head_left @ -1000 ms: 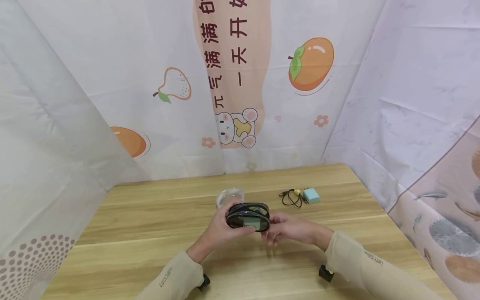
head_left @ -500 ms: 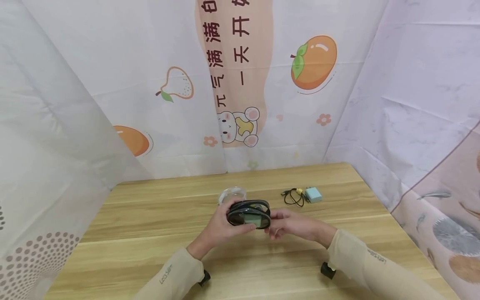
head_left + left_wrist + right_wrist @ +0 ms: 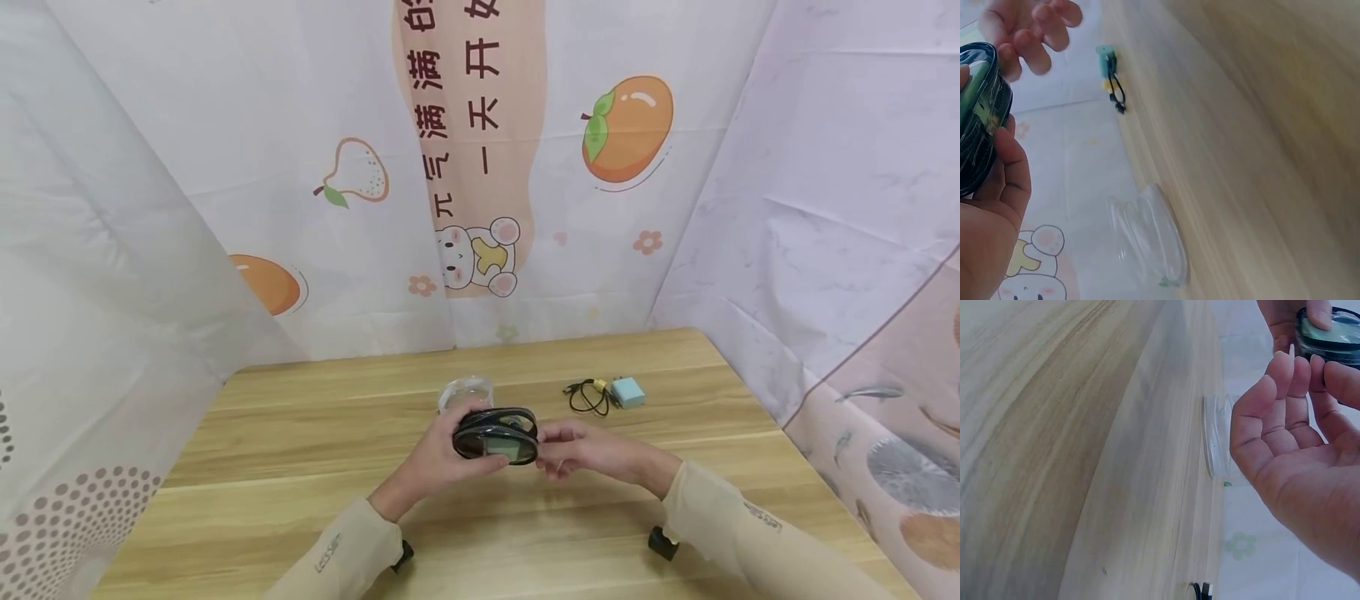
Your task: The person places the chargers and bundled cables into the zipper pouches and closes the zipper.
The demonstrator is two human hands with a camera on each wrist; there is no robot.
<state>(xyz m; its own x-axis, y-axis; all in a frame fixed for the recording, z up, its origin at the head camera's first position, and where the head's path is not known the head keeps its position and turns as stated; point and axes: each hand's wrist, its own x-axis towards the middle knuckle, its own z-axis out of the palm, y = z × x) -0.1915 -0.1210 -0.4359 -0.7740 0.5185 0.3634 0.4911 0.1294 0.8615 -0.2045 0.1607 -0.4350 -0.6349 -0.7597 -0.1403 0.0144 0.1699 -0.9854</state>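
A small oval black case [image 3: 497, 432] with a clear window is held up above the table, its two dark rims parted by a gap. Something pale green shows through the window. My left hand [image 3: 444, 454] grips the case from its left side, thumb across the front and fingers behind. At its right end, my right hand [image 3: 592, 450] pinches the edge between thumb and index finger; the right wrist view shows its other fingers [image 3: 1282, 419] curled loosely. What exactly sits between those fingertips is hidden.
Behind the left hand stands a clear round plastic container [image 3: 467, 390] on the wooden table [image 3: 315, 442]. Further right lie a short black cable [image 3: 588, 396] with a yellow tie and a light blue charger plug [image 3: 628, 391]. Printed cloth hangs [image 3: 360, 250] along the back and sides.
The case has tilted and shifted slightly in the hands. My right hand's fingers have drawn in a little at the case's right end. The things on the table have stayed put.
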